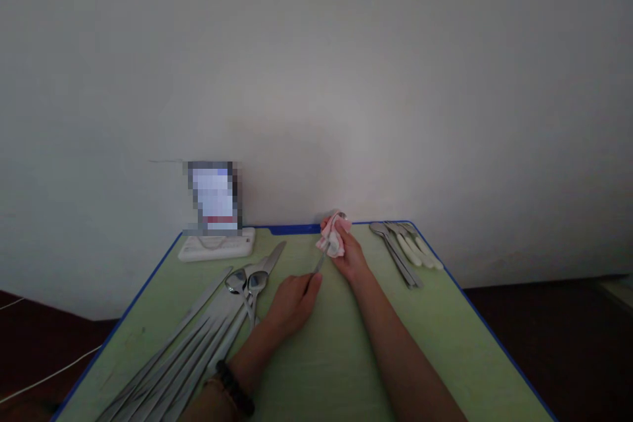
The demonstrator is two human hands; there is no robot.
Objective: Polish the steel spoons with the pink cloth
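Over the far middle of the green table [321,356], my left hand [295,300] is closed round the handle of a metal spoon [319,265]. My right hand [350,254] grips a pink and white cloth [332,237], which is wrapped about the spoon's upper part. A rounded metal edge, seemingly the spoon's bowl, shows at the top of the cloth; the rest is covered. Left of my left hand lies a spread of metal cutlery, with two spoons [256,282] on top of several knives [198,336].
At the far right lie metal spoons [395,257] and several pieces of cutlery with cream handles [409,250]. A blurred-out phone [213,198] leans above a white box-like device [217,247] at the back left. Behind the table's blue edge [297,229] rises a grey wall [316,79].
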